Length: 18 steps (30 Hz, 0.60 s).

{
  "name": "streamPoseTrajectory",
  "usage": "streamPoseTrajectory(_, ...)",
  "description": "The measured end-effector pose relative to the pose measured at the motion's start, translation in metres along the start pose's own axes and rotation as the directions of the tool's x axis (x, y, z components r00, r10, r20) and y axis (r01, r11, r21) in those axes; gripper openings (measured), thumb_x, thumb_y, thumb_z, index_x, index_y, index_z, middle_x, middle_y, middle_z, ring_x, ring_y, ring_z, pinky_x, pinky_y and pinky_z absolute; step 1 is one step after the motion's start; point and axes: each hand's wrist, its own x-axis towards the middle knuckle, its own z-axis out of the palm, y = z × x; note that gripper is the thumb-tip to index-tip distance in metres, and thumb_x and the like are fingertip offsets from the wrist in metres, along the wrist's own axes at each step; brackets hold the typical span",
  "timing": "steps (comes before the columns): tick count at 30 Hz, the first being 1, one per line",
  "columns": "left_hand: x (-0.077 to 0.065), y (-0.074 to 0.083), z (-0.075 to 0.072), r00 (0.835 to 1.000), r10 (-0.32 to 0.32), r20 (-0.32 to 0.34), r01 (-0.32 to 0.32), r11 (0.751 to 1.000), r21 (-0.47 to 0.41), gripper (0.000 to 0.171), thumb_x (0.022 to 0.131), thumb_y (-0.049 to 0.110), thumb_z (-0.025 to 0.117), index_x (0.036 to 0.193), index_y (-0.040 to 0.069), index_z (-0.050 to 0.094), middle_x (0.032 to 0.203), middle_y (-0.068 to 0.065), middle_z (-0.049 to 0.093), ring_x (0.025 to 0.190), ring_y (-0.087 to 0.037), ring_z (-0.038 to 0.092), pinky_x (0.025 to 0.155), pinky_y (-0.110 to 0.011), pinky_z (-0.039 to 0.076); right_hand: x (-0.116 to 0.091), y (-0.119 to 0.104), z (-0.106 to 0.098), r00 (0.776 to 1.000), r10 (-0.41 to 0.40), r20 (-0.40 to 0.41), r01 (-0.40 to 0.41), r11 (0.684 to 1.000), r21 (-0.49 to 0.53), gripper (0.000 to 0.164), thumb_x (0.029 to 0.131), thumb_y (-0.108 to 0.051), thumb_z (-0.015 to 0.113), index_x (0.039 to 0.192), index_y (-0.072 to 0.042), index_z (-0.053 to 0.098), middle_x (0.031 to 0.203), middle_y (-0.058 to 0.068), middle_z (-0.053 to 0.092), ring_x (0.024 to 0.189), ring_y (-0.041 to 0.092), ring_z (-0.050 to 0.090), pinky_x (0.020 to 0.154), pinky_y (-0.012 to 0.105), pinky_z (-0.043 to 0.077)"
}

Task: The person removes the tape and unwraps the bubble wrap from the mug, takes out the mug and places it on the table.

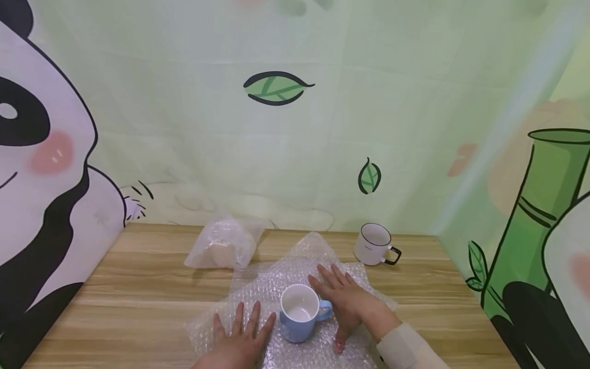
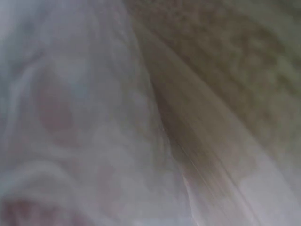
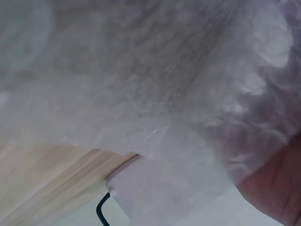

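A light blue mug (image 1: 296,327) with a white inside stands upright on overlapping sheets of bubble wrap (image 1: 286,274), its handle to the right. To its left, my left hand (image 1: 240,339) rests on the wrap with fingers spread. My right hand (image 1: 350,302) is also spread over the wrap, on the mug's handle side, thumb toward me. Neither hand grips the mug. Blurred, translucent wrap (image 2: 94,117) fills much of the left wrist view. In the right wrist view, wrap (image 3: 141,103) covers most of the picture, with part of my right hand (image 3: 275,188) at the edge.
On the wooden table (image 1: 147,297), a bubble-wrapped bundle (image 1: 226,243) sits at the back left. A white mug (image 1: 369,248) with a dark rim and handle stands at the back right. Behind the table hangs a printed cloth backdrop (image 1: 198,128).
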Motion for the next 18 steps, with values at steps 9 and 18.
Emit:
streamPoseTrajectory(9,0.000,-0.004,0.005,1.000,-0.008,-0.006,0.008,1.000,-0.024,0.118,0.066,0.081,0.074,0.162,0.025,0.034,0.169,-0.025,0.025,0.149,-0.064,0.020,0.094,-0.097,0.012,0.002,0.004,0.002,0.999,0.036,0.025,-0.038,0.998,0.058,0.160,0.037,-0.051,0.103,0.167,-0.021,0.014,0.174,0.019,0.004,0.159,0.050,0.003,0.125,0.067,0.016)
streamPoseTrajectory(18,0.002,-0.004,0.004,0.998,-0.034,0.046,0.038,0.995,-0.093,0.118,0.066,0.078,0.077,0.163,0.027,0.031,0.170,-0.023,0.021,0.150,-0.066,0.015,0.090,-0.098,0.010,0.002,0.011,0.007,0.999,0.025,0.021,-0.028,0.992,0.127,0.160,0.039,-0.053,0.102,0.167,-0.018,0.013,0.174,0.021,0.002,0.159,0.049,0.002,0.127,0.066,0.012)
